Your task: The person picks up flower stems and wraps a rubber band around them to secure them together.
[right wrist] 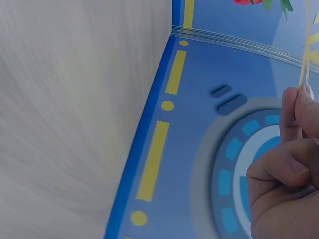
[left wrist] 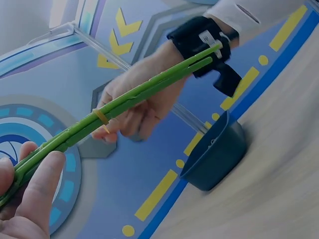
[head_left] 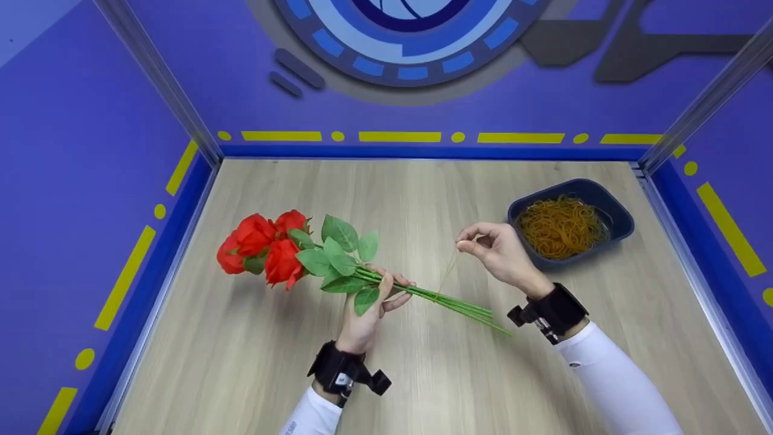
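Note:
My left hand (head_left: 365, 314) grips a bunch of artificial red roses (head_left: 256, 235) by its green stems (head_left: 459, 304), just below the leaves (head_left: 341, 254). The blooms point left and the stem ends point right, held above the table. A thin yellow rubber band (left wrist: 100, 116) loops around the stems beyond the left fingers. My right hand (head_left: 498, 254) pinches the other end of this rubber band (right wrist: 305, 64) between thumb and forefinger, drawing it taut up and away from the stems. In the right wrist view only a corner of the roses (right wrist: 247, 2) shows.
A dark blue plastic tub (head_left: 619, 226) with a heap of yellow-brown rubber bands (head_left: 558, 226) stands on the wooden table (head_left: 423, 374) at the back right, close behind my right hand. Blue printed panels (head_left: 392, 115) wall the table at the back and both sides.

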A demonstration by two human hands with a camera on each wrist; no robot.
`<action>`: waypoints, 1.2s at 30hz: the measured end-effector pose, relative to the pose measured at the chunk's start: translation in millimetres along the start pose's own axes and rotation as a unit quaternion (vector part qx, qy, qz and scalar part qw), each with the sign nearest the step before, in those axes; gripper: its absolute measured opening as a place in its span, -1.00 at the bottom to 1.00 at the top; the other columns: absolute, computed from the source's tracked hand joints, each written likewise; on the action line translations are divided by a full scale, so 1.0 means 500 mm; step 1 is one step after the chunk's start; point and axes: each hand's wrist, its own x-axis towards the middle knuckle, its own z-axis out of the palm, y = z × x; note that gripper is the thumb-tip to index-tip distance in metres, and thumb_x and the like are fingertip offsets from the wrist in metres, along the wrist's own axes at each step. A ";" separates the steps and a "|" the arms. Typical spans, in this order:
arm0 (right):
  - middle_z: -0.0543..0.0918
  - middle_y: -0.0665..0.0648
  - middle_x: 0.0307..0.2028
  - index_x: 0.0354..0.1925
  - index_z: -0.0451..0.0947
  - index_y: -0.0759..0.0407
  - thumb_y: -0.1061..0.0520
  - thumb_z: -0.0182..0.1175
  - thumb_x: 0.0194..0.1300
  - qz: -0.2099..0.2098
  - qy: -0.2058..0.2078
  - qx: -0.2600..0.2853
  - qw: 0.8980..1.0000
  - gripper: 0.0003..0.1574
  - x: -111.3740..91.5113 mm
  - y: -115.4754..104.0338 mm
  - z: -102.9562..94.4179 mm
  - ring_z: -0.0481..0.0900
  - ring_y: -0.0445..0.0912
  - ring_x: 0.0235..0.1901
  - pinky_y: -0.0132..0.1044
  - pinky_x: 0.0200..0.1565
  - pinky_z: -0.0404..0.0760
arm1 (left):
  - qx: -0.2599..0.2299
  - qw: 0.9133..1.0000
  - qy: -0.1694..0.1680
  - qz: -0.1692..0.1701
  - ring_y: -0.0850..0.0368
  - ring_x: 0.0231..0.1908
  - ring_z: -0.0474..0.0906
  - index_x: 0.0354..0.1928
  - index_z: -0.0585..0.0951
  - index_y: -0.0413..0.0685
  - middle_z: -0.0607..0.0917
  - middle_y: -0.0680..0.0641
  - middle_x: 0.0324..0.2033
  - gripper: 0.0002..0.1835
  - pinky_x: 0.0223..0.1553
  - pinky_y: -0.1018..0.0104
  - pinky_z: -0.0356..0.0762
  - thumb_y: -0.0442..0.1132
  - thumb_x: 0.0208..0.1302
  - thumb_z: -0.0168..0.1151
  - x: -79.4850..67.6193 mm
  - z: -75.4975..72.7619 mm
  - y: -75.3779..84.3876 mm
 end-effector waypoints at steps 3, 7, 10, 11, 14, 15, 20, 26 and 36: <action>0.79 0.30 -0.26 -0.23 0.73 0.34 0.26 0.39 0.37 0.017 -0.004 0.014 1.000 -0.90 -0.004 0.016 0.014 0.50 -0.35 -0.59 -0.56 -0.36 0.60 | -0.013 1.000 -0.005 0.001 0.11 0.02 0.80 -0.03 0.42 -0.03 0.74 0.05 -0.13 -0.96 0.17 0.13 0.81 -0.26 0.69 0.00 -0.001 0.003 0.002; 0.78 0.15 -0.31 -0.22 0.71 0.39 0.30 0.39 0.37 0.048 0.002 0.050 0.998 -0.90 -0.011 0.037 0.037 0.67 -0.34 -0.49 -0.53 -0.27 0.70 | -0.022 1.000 -0.005 0.010 0.11 0.02 0.81 -0.06 0.44 -0.02 0.75 0.06 -0.13 -0.95 0.17 0.13 0.80 -0.23 0.68 0.04 0.005 0.010 0.004; 0.74 -0.02 -0.33 -0.19 0.69 0.45 0.32 0.36 0.39 0.073 0.007 0.077 0.994 -0.87 -0.016 0.048 0.052 0.71 -0.33 -0.43 -0.49 -0.22 0.73 | -0.030 0.999 -0.002 0.018 0.09 0.02 0.81 -0.07 0.45 0.01 0.76 0.05 -0.13 -0.96 0.19 0.11 0.79 -0.27 0.67 0.04 0.011 0.015 0.005; 0.73 -0.07 -0.34 -0.19 0.68 0.46 0.32 0.35 0.40 0.082 0.009 0.083 0.993 -0.86 -0.019 0.050 0.058 0.71 -0.33 -0.42 -0.49 -0.22 0.73 | -0.034 0.999 0.000 0.020 0.07 0.02 0.81 -0.07 0.45 0.02 0.76 0.05 -0.13 -0.95 0.19 0.10 0.79 -0.28 0.67 0.03 0.012 0.016 0.005; 0.72 -0.18 -0.35 -0.15 0.67 0.49 0.33 0.33 0.42 0.109 0.019 0.102 0.989 -0.84 -0.029 0.054 0.076 0.71 -0.34 -0.42 -0.50 -0.23 0.70 | -0.048 0.999 0.005 0.022 0.05 0.03 0.81 -0.08 0.45 0.05 0.76 0.03 -0.12 -0.92 0.20 0.10 0.79 -0.31 0.66 0.04 0.014 0.018 0.002; 0.72 -0.21 -0.36 -0.15 0.66 0.51 0.34 0.33 0.42 0.115 0.023 0.109 0.987 -0.83 -0.034 0.055 0.083 0.70 -0.35 -0.43 -0.51 -0.25 0.69 | -0.051 0.998 0.005 0.022 0.04 0.03 0.82 -0.08 0.45 0.05 0.77 0.03 -0.12 -0.93 0.19 0.11 0.79 -0.31 0.65 0.05 0.014 0.018 0.000; 0.73 -0.19 -0.38 -0.10 0.59 0.64 0.37 0.28 0.44 0.130 0.014 0.163 0.978 -0.76 -0.065 0.048 0.120 0.67 -0.38 -0.49 -0.60 -0.42 0.62 | -0.059 0.998 0.011 0.031 0.02 -0.01 0.82 -0.06 0.45 -0.01 0.77 0.01 -0.13 -0.93 0.16 0.12 0.80 -0.33 0.61 0.13 0.014 0.015 -0.006; 0.70 -0.17 -0.33 -0.11 0.60 0.59 0.34 0.28 0.42 0.137 0.011 0.191 0.972 -0.76 -0.097 0.053 0.158 0.63 -0.37 -0.45 -0.57 -0.38 0.59 | -0.054 0.997 0.035 0.036 -0.01 -0.02 0.83 -0.06 0.46 -0.04 0.79 -0.03 -0.15 -0.91 0.13 0.09 0.81 -0.34 0.57 0.18 0.010 0.017 -0.005; 0.77 -0.05 -0.36 -0.13 0.70 0.40 0.20 0.39 0.40 0.200 0.067 0.134 0.968 -0.77 -0.143 0.050 0.205 0.71 -0.24 -0.31 -0.47 -0.16 0.61 | -0.047 0.996 0.063 0.041 -0.06 0.03 0.81 -0.06 0.46 -0.05 0.78 -0.04 -0.14 -0.92 0.16 0.03 0.79 -0.38 0.59 0.14 0.009 0.021 -0.007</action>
